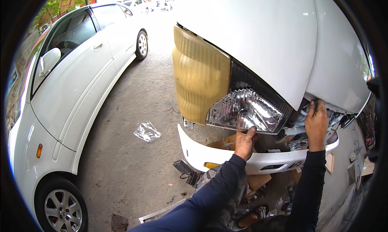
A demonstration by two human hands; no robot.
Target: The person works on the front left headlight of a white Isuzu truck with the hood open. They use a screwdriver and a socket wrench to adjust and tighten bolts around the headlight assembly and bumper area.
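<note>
- The clear, faceted headlamp (246,110) sat below the glossy white hood (262,34), beside an amber ribbed lens (202,78).
- Our left grip (244,145) held the headlamp's lower edge.
- Our right grip (317,119) touched the hood's edge; we couldn't tell its closure.

No lettering, number, label or sign can be read. At four o'clock, the white bumper (221,158) carries small dark marks near its lower edge; whether they are letters or slots cannot be told. Toward eleven o'clock, the parked white car (87,70) has a faint marking low on its side, too small to make out. At three o'clock, close to the centre, the clear headlamp (258,115) shows nothing legible on its lens.
</note>
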